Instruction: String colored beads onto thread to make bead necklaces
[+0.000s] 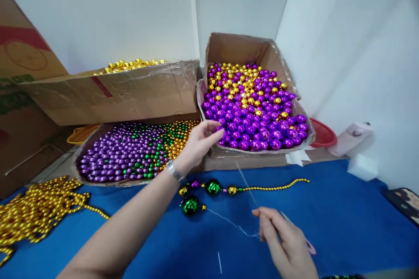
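A purple bead [221,133] is pinched between the fingertips of the left hand [199,144] at the near-left edge of the box of large purple and gold beads [252,109], which is taken here as landmark; the box is tilted toward the viewer, apparently so that its contents can be reached. Below the box, a thin thread [244,178] is held pinched in the closed fingers of the right hand [281,239], its free end raised toward the box, seemingly for threading. The partly strung bead strand [242,188] is laid on the blue tablecloth [343,222] in front of the box, its long axis running left to right, with a green bead [190,205] at its left end. A shallow tray of small beads [127,152] is set left of the box, a gold-bead carton [131,83] behind that, and gold bead chains [36,209] far left.
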The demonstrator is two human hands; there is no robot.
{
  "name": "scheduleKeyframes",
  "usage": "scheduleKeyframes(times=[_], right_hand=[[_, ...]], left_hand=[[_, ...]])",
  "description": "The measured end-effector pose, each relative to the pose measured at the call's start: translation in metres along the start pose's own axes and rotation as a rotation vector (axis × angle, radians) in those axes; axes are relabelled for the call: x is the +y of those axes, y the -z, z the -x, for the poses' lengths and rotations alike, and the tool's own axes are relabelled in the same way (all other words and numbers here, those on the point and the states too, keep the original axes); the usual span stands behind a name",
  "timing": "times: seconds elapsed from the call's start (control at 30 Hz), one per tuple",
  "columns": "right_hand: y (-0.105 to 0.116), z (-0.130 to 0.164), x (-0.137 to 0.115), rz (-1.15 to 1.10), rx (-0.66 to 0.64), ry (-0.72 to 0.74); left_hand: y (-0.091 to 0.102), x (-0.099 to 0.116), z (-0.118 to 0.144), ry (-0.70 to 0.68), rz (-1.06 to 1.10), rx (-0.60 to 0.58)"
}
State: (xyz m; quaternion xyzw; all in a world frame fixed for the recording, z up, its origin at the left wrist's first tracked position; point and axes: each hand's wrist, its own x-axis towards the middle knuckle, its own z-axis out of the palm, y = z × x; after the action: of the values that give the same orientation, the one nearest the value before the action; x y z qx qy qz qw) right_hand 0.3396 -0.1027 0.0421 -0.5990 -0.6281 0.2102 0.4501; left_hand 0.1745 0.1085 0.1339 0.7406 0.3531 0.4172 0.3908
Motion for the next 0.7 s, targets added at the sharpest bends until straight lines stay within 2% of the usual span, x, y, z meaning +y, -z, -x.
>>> scheduleKeyframes(times=[0.07, 0.1, 0.17, 0.23, 0.33, 0.7], right_hand=[[-0.009, 0.001, 0.001, 0.049, -0.026, 0.054], [-0.013, 0.001, 0.001, 0.06, -0.03, 0.077], [-0.019, 0.001, 0.002, 0.069, -0.037, 0.133], [-0.024, 0.001, 0.003, 0.071, -0.048, 0.187], [-0.027, 0.001, 0.002, 0.081, -0.071, 0.213], [-0.033, 0.005, 0.001, 0.118, -0.096, 0.191]], left_hand=[[0.001, 0.001, 0.032, 0.232, 0.519, -0.008], [0.002, 0.0, 0.046, 0.334, 0.685, 0.017], [0.002, -0.004, 0.069, 0.48, 0.875, 0.086], [0.002, -0.009, 0.083, 0.544, 0.95, 0.142], [0.003, -0.013, 0.094, 0.561, 0.984, 0.166], [0.008, -0.014, 0.105, 0.55, 0.999, 0.159]])
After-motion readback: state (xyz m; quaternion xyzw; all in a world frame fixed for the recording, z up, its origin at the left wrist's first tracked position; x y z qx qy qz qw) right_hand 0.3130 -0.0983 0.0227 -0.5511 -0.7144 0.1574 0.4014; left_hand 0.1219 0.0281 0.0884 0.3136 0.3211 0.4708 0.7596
